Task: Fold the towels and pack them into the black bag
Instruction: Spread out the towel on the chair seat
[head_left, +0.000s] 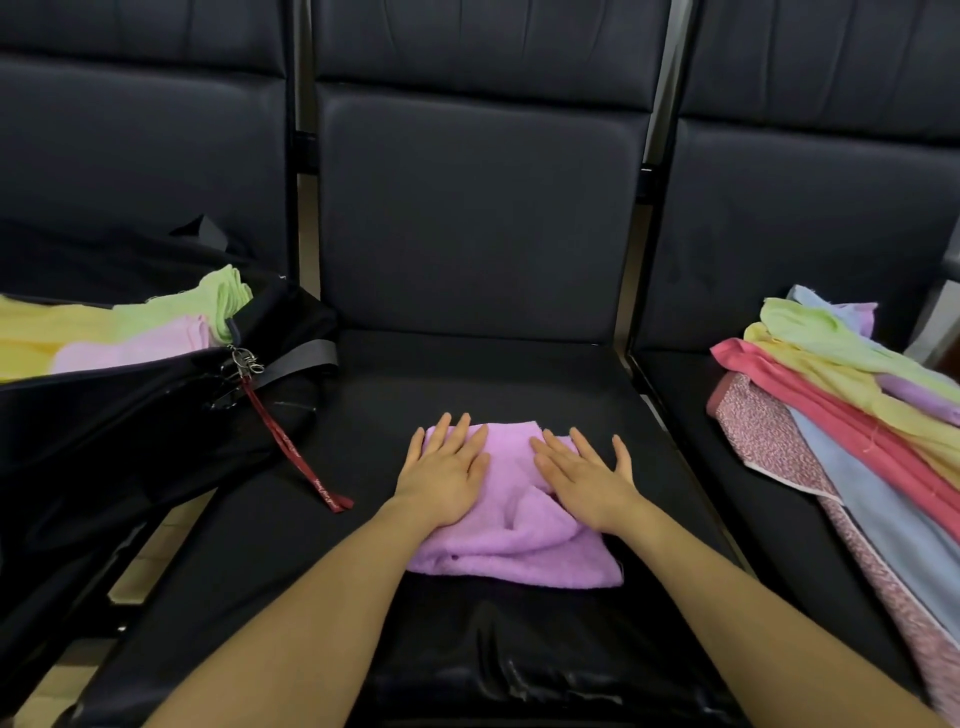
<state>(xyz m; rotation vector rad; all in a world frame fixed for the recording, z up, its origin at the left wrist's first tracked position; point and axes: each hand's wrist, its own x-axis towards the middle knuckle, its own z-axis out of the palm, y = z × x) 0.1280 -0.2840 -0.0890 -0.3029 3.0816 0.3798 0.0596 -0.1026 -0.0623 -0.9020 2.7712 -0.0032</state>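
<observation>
A lilac towel (511, 540) lies folded into a small, slightly rumpled rectangle on the middle black seat (467, 384). My left hand (444, 470) presses flat on its left part, fingers straight. My right hand (584, 473) lies flat on its right part, fingers spread. The black bag (130, 431) sits open on the left seat. Folded yellow, green and pink towels (130, 332) show inside its mouth. A pile of unfolded towels (852, 405) in green, yellow, pink, blue and a patterned fabric rests on the right seat.
A metal clip with a dark red ribbon (291, 441) hangs from the bag onto the middle seat. A black strap (301, 358) lies across the bag's edge. Seat backs rise behind, with metal frame gaps between the seats.
</observation>
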